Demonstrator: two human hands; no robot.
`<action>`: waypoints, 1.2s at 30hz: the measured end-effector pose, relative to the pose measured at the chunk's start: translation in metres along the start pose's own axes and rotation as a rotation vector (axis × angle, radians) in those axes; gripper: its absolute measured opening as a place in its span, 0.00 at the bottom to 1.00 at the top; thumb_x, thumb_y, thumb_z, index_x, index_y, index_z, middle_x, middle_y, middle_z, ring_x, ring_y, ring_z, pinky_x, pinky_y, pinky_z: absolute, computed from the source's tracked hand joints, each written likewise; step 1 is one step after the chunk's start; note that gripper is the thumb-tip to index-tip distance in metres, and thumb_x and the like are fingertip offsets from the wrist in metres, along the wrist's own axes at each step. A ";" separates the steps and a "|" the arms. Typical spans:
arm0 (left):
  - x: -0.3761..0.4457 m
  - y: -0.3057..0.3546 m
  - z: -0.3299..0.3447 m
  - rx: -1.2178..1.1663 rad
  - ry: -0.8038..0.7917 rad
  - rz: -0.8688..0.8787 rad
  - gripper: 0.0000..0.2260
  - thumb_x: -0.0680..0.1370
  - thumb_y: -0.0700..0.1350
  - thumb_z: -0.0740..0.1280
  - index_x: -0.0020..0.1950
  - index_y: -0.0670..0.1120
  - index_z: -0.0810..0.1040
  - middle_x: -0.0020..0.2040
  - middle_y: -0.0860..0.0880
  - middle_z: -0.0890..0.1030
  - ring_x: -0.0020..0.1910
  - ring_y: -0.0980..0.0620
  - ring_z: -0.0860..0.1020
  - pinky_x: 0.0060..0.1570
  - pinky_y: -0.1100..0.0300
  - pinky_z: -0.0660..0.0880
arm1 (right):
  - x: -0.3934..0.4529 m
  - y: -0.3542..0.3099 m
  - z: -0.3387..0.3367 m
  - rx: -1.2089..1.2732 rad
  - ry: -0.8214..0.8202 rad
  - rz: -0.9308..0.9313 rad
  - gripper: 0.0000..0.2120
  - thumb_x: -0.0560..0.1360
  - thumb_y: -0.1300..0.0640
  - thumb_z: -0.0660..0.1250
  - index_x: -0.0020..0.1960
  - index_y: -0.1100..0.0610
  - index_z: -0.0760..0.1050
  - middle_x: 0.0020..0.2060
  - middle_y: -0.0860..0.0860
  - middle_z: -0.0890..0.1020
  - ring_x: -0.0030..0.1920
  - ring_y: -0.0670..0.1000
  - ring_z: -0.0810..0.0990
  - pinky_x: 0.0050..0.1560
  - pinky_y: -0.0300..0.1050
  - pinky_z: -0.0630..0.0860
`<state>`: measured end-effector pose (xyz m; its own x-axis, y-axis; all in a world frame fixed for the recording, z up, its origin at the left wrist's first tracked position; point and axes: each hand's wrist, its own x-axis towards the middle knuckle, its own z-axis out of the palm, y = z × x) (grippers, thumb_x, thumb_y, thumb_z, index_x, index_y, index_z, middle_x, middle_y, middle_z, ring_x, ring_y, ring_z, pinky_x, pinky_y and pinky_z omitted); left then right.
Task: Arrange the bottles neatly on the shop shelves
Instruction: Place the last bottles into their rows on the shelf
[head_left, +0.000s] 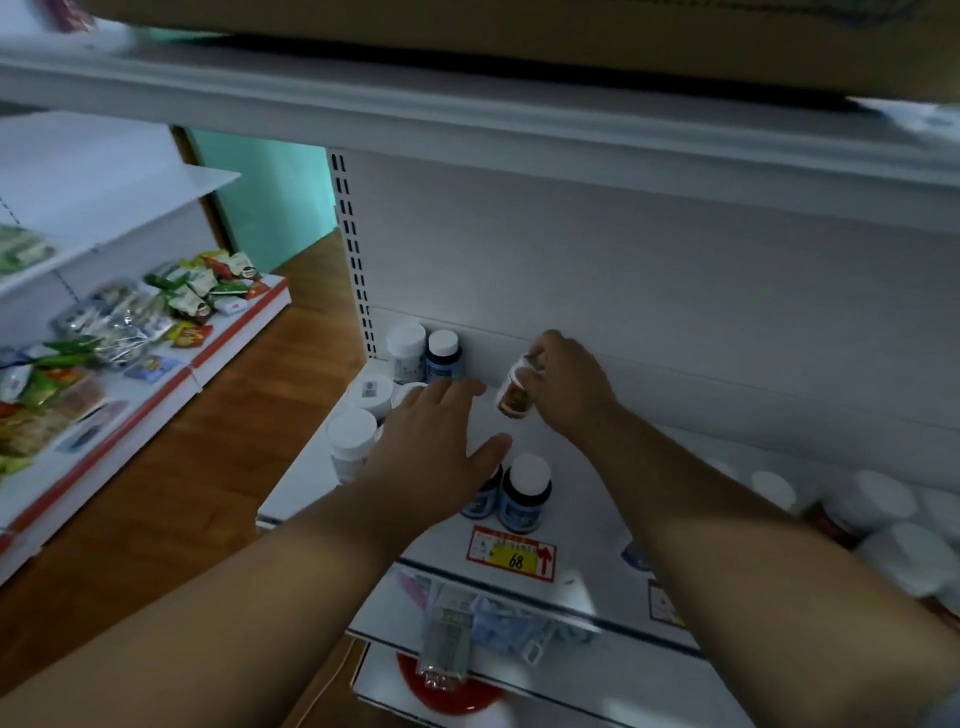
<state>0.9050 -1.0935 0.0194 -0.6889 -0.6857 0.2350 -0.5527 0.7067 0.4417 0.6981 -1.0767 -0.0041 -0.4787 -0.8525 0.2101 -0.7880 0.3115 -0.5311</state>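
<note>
My right hand (566, 387) grips a small bottle with a red-brown label (511, 397), tilted just above the white shelf (576, 519) near its back wall. With fingers straight, my left hand (434, 441) reaches over the shelf's left part, above white-capped bottles (352, 434). Two bottles stand at the back left corner, one white (406, 348) and one dark blue (443, 353). A blue-labelled bottle (525, 491) stands at the shelf's front, with another partly hidden under my left hand. More white-capped bottles (883, 499) crowd the right end.
An upper shelf (467, 114) overhangs close above. A red and yellow price tag (511, 553) marked 68 sits on the front edge. Packaged goods (452, 629) lie on the shelf below. Left across the wooden floor (218, 467), another rack holds snack packets (156, 312).
</note>
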 end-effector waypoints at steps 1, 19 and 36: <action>0.002 0.005 0.002 -0.021 0.036 -0.005 0.29 0.75 0.63 0.64 0.72 0.51 0.65 0.68 0.49 0.71 0.67 0.48 0.68 0.66 0.53 0.65 | -0.012 -0.002 -0.009 0.109 0.034 0.025 0.13 0.77 0.50 0.64 0.58 0.56 0.72 0.52 0.55 0.76 0.51 0.54 0.76 0.48 0.46 0.72; -0.027 0.243 0.087 -0.533 -0.269 0.494 0.34 0.67 0.69 0.60 0.69 0.55 0.67 0.62 0.54 0.73 0.60 0.54 0.72 0.58 0.54 0.72 | -0.247 0.076 -0.208 0.545 0.621 0.324 0.03 0.74 0.55 0.71 0.47 0.52 0.77 0.29 0.43 0.76 0.30 0.40 0.75 0.31 0.37 0.73; -0.077 0.445 0.234 -0.074 -0.093 0.695 0.15 0.75 0.49 0.63 0.60 0.45 0.76 0.56 0.47 0.78 0.54 0.47 0.74 0.53 0.52 0.73 | -0.260 0.328 -0.341 0.030 0.209 0.228 0.13 0.74 0.51 0.70 0.56 0.52 0.73 0.52 0.49 0.78 0.50 0.49 0.77 0.49 0.42 0.72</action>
<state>0.6025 -0.6857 -0.0052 -0.9099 -0.0600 0.4104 0.0608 0.9595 0.2751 0.4321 -0.6100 0.0476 -0.7137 -0.6560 0.2457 -0.6409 0.4699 -0.6070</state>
